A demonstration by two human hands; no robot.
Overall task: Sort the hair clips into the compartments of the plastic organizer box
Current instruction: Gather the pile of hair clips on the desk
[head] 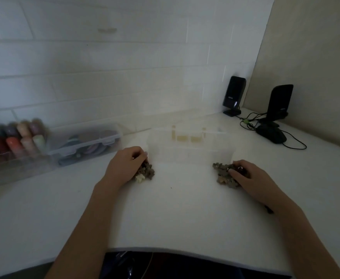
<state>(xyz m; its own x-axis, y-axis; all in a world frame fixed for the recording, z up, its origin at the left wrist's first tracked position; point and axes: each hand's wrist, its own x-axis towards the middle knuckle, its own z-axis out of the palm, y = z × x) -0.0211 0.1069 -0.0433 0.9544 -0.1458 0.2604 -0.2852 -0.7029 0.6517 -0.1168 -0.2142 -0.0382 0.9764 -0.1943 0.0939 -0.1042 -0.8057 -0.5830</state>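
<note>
Your left hand point(127, 164) is curling its fingers on one hair clip pile point(145, 173) at the clear organizer box's point(191, 152) seven o'clock. Your right hand point(245, 178) is resting on the other pile point(224, 175) at five o'clock, fingers loosely bent.

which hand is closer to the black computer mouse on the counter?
Right. The right hand rests on a pile of hair clips, nearer than the computer mouse and to its left. The left hand is farther left, beyond the organizer box.
</note>
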